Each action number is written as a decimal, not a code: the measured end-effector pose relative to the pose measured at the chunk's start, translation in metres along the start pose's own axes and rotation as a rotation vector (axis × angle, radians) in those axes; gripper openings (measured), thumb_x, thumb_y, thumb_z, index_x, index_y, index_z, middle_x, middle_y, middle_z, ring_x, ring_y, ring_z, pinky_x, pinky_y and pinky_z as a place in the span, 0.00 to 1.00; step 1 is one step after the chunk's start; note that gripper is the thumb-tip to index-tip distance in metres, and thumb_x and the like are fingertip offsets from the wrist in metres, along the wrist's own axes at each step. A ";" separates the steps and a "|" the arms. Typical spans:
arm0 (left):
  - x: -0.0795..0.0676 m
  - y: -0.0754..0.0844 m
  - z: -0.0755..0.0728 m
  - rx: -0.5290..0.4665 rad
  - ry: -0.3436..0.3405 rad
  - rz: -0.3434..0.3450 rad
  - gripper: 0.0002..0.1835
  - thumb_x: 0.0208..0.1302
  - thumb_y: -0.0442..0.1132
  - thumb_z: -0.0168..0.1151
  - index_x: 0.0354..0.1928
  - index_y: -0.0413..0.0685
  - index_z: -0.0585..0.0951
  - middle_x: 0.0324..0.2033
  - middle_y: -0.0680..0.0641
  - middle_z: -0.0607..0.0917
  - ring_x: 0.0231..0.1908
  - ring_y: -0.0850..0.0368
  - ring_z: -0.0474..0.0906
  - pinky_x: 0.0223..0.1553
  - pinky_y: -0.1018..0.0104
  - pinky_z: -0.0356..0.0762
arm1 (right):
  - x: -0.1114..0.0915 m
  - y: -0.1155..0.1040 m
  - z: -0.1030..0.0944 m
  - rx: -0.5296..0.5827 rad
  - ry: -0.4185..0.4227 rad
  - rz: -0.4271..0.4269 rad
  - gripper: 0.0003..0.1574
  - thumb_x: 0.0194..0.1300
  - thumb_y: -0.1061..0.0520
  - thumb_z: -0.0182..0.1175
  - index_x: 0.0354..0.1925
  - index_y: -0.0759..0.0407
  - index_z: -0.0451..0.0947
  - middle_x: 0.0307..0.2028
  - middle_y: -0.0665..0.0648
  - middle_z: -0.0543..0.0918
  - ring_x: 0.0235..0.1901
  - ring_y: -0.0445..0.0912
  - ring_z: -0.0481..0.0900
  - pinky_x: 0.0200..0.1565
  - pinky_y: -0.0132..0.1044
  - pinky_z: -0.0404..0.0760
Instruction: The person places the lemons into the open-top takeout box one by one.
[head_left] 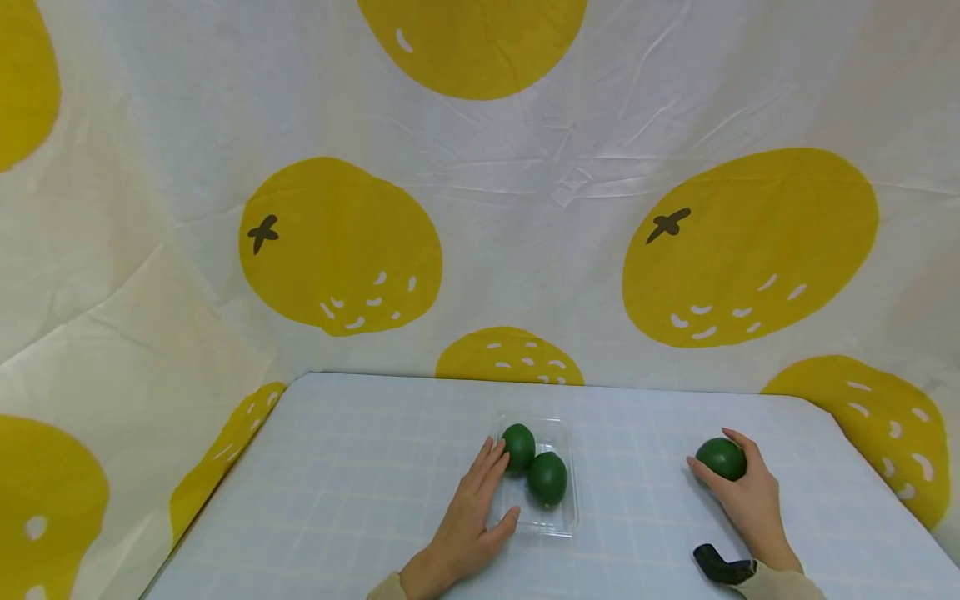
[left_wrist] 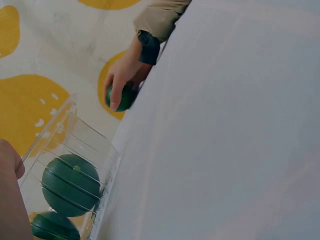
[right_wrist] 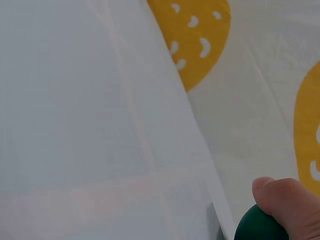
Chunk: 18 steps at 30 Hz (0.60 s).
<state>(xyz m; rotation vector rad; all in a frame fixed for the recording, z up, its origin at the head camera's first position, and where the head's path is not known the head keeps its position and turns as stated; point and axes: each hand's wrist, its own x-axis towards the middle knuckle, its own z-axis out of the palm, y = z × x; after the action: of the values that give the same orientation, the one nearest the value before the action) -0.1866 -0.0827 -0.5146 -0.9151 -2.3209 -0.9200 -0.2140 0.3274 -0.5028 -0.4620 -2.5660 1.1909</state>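
Note:
A clear plastic tray (head_left: pixel 551 527) sits on the table, holding two dark green, smooth round fruits: one at the back left (head_left: pixel 518 448) and one nearer the front right (head_left: pixel 547 480). My left hand (head_left: pixel 468 517) rests at the tray's left side with fingers extended; its fingertips reach the rim beside the back fruit. Whether they touch that fruit, I cannot tell. Off to the right, my right hand (head_left: pixel 746 496) grips a third green fruit (head_left: pixel 722 459) between thumb and fingers. In the right wrist view only the thumb and part of this fruit (right_wrist: pixel 260 225) show.
A pale checked cloth covers the table (head_left: pixel 360 467). Behind and beside it hangs a white curtain (head_left: pixel 525 250) printed with yellow fruit. On the right wrist is a black strap (head_left: pixel 723 567).

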 end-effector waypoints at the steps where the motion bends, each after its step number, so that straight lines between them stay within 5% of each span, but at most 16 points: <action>1: 0.000 0.000 0.000 -0.001 -0.006 -0.007 0.36 0.64 0.44 0.61 0.72 0.36 0.64 0.74 0.40 0.61 0.74 0.41 0.52 0.65 0.44 0.65 | 0.000 0.000 0.001 0.011 0.013 0.017 0.57 0.61 0.39 0.67 0.76 0.59 0.51 0.68 0.77 0.60 0.59 0.71 0.64 0.54 0.71 0.67; 18: -0.002 -0.001 0.001 -0.008 -0.010 -0.016 0.37 0.63 0.44 0.61 0.72 0.37 0.63 0.75 0.41 0.60 0.75 0.42 0.51 0.66 0.44 0.62 | -0.011 -0.037 0.022 0.198 0.049 -0.085 0.48 0.57 0.45 0.73 0.70 0.54 0.65 0.66 0.68 0.68 0.59 0.62 0.68 0.52 0.60 0.72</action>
<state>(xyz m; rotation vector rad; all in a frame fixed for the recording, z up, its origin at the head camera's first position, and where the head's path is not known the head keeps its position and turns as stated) -0.1869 -0.0831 -0.5169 -0.9081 -2.3379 -0.9334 -0.2183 0.2849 -0.4892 -0.3301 -2.3709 1.3669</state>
